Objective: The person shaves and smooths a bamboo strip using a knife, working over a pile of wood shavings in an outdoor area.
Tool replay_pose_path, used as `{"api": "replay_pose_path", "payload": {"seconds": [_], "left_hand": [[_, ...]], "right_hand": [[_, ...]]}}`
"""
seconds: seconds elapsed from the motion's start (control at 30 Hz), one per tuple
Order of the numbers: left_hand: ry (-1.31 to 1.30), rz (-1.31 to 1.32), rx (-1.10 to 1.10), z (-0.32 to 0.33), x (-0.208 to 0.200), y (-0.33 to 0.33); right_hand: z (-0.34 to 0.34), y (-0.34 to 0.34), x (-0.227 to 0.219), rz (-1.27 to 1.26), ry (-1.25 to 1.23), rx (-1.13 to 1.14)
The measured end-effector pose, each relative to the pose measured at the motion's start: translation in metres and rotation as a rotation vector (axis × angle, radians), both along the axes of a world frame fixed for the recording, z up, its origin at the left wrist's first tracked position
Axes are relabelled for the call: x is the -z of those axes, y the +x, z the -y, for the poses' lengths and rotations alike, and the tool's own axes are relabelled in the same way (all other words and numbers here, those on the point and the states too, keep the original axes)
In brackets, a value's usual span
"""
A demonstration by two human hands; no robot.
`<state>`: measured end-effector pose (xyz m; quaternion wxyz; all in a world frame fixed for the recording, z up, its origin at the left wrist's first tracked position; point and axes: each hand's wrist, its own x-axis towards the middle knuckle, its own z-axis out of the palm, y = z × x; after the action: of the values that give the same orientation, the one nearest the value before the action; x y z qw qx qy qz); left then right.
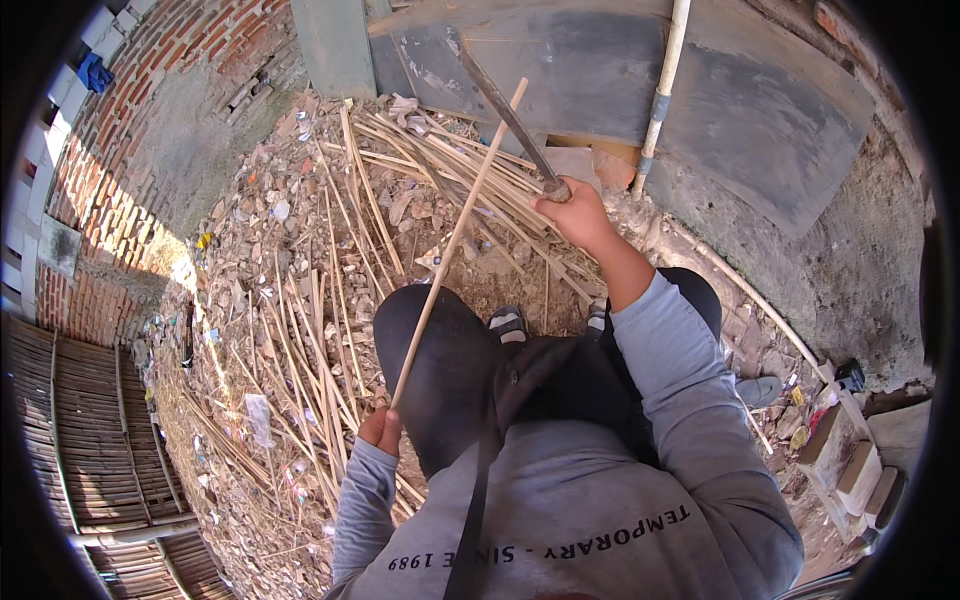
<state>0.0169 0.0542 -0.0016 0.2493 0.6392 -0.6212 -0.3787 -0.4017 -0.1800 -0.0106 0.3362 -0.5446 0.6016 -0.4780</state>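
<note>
Starting at the left, I see a slatted screen [88,440] low down and a brick wall [130,170] above it, with a blue cloth [95,74] high up near the rim. Next comes the littered ground [240,250], strewn with stones and scraps, where a loose spread of thin sticks [325,345] lies lengthwise. The left hand [381,429] is low in my view, beside the wearer's bent knee, closed around the near end of a long pale stick [447,250]. That stick slants up and to the right, passing over the dark trousers [435,375] and then over a second heap of sticks on the ground. Near its far end it crosses the long dark blade of a knife [508,118]; I can't tell whether they touch. Two sandalled feet show between the knees. Farther right, well apart from the left hand and higher up, the right hand [580,215] grips the knife's handle, the blade pointing up and left. Beyond it I have a pale pipe [667,80] against a grey sheet [750,110], then some blocks [845,465] at far right.
</note>
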Motion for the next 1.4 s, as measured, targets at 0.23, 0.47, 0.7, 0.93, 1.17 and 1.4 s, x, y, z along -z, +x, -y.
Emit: {"api": "replay_pose_path", "payload": {"seconds": [0.23, 0.47, 0.7, 0.93, 1.17, 1.4], "left_hand": [[-0.11, 0.326, 0.05, -0.007, 0.004, 0.002], [-0.129, 0.514, 0.034, -0.013, -0.005, 0.008], [-0.077, 0.547, 0.033, -0.015, -0.008, 0.01], [-0.33, 0.274, -0.114, 0.001, -0.005, -0.03], [-0.135, 0.49, -0.094, 0.012, -0.019, -0.053], [0.081, 0.419, -0.115, 0.006, -0.016, -0.027]], "right_hand": [[-0.011, 0.017, -0.018, 0.365, 0.075, -0.178], [-0.015, 0.022, -0.023, 0.648, 0.072, -0.276], [-0.014, 0.012, -0.032, 0.795, 0.063, -0.282], [-0.016, 0.019, -0.035, 0.733, 0.059, -0.3], [-0.02, 0.015, -0.029, 0.322, 0.113, -0.25], [-0.044, 0.036, -0.058, -0.653, -0.108, -0.363]]}}
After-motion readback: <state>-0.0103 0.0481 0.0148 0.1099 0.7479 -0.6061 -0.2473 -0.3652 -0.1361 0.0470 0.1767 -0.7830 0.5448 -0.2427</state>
